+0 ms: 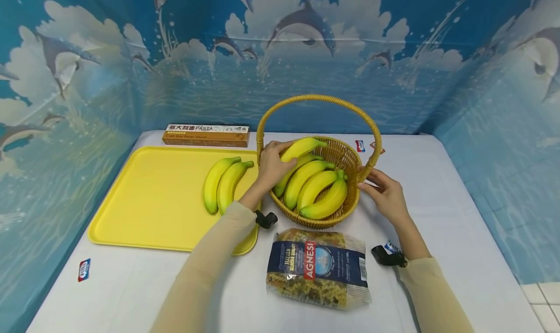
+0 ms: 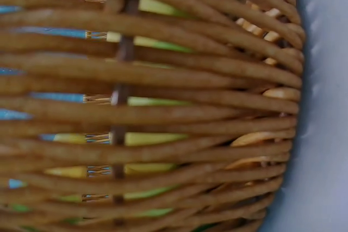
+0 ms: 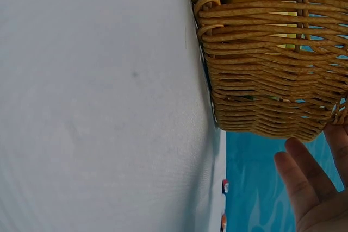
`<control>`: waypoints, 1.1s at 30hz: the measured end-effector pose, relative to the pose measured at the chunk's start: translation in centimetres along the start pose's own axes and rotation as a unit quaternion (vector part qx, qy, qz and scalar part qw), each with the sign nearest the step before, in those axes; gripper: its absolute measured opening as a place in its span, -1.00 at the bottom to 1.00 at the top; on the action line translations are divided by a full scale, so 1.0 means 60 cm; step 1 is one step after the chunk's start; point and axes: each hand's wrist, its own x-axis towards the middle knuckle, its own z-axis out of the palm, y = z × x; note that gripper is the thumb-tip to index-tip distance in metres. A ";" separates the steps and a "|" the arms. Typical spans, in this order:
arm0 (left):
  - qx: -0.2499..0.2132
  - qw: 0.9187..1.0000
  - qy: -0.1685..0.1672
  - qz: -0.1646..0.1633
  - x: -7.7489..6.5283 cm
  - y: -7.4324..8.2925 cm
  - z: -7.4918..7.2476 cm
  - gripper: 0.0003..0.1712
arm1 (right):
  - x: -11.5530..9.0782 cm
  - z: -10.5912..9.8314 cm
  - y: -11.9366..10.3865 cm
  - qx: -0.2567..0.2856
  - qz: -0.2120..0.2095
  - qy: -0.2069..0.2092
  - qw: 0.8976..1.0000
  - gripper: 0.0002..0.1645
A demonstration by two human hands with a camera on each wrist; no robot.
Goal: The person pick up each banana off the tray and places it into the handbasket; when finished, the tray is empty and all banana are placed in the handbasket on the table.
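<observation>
In the head view my left hand [image 1: 272,167] grips a banana [image 1: 301,148] at the left side of the wicker basket [image 1: 321,223]. Below that banana, several more bananas [image 1: 306,175] lie in the basket, stems toward the back. My right hand [image 1: 387,194] pinches the basket's right side at the foot of the tall handle [image 1: 319,97], thumb in front. Seen from the right wrist, some fingers of this hand [image 3: 315,188] stretch out beside the woven wall [image 3: 261,80]. Only weave [image 2: 163,80] and yellow-green glimpses through it fill the left wrist view; the left hand is hidden there.
Left of the basket lies a yellow tray [image 1: 153,197] with two bananas [image 1: 225,184] near its right edge. Behind the tray stands a pasta box [image 1: 205,136]. A bag of Agnesi pasta [image 1: 318,270] lies in front of the basket, between the forearms. Small stickers [image 1: 84,270] dot the white table.
</observation>
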 end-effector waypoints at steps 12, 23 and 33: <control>0.057 0.998 -0.014 -0.019 -0.009 -0.001 0.002 -0.49 | -0.010 0.001 -0.054 -0.004 -0.006 -0.004 1.000 -0.50; 0.083 0.997 0.000 -0.008 -0.008 0.002 0.004 -0.50 | -0.006 0.000 -0.056 -0.002 -0.012 -0.002 1.000 -0.51; 0.083 0.992 0.040 0.081 -0.025 0.001 0.004 -0.48 | -0.009 0.003 -0.057 0.002 -0.008 0.000 1.000 -0.52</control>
